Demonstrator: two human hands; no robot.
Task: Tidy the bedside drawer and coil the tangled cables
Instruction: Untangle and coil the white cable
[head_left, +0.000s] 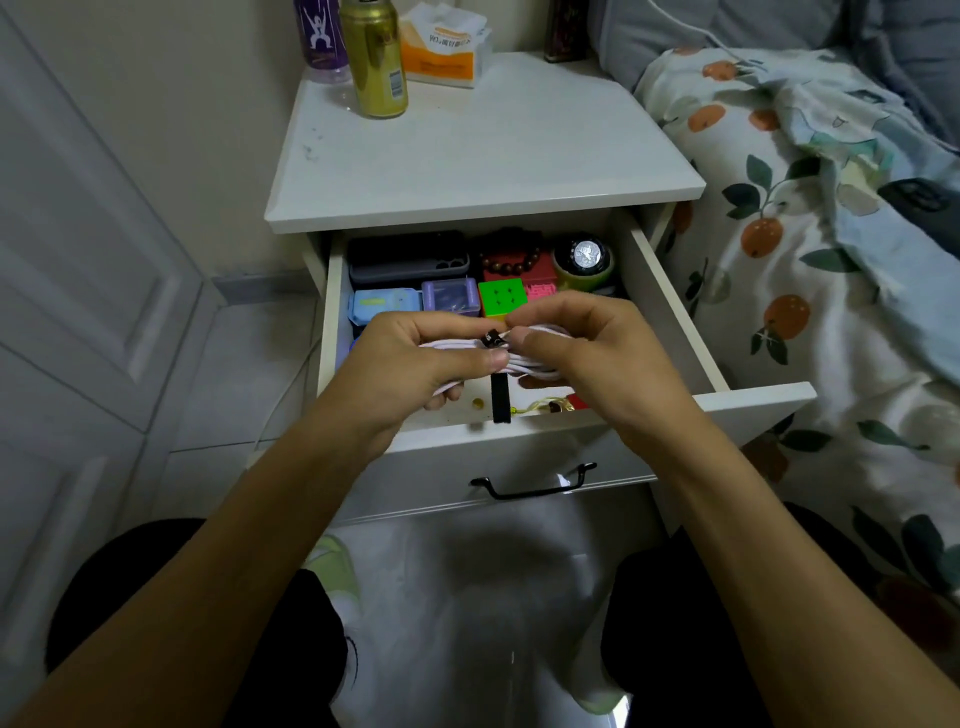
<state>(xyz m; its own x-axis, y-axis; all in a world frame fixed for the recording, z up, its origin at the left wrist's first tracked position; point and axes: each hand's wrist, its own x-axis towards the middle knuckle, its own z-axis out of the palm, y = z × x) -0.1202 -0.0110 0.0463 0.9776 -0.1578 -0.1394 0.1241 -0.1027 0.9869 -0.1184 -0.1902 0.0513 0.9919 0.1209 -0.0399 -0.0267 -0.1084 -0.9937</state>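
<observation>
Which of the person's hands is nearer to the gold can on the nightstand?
Left. The left hand lies below the gold can; the right hand is farther off to the right. Both grip the white cable.

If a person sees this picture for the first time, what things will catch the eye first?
Two hands, the left hand and the right hand, hold a coiled white cable with a black strap hanging from it, above the open drawer. Behind them in the drawer sits a bright green puzzle cube. A gold can stands on the nightstand's back left corner.
</observation>
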